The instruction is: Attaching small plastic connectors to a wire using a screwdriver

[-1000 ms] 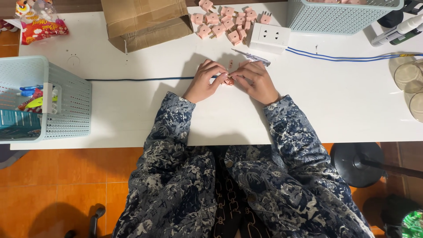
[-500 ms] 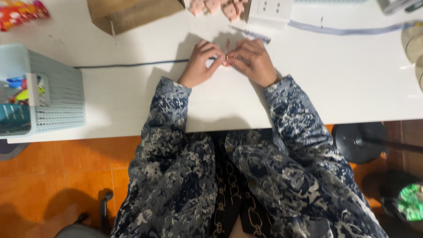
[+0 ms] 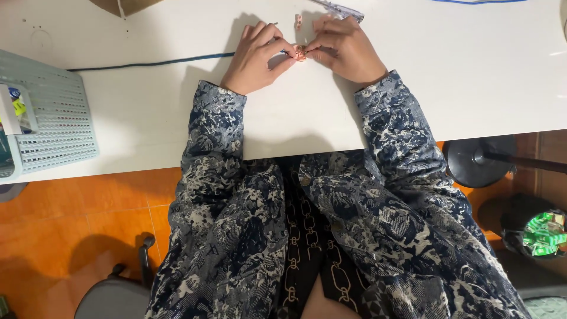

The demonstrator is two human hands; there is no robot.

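Above the white counter (image 3: 147, 118), the left hand (image 3: 257, 56) and right hand (image 3: 345, 50) pinch one small pink piece (image 3: 300, 54) between fingertips; such a slight grip could let it slip.

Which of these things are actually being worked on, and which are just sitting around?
In the work:
left hand
right hand
small pink piece, pinched between both hands' fingertips

Lying about:
second small pink piece on the white table
pale blue basket at the left edge
dark cable
black stand base on the floor

White table (image 3: 147, 127) under my work
A dark cable (image 3: 147, 62) runs across it; pale blue basket (image 3: 56, 121) at my left edge
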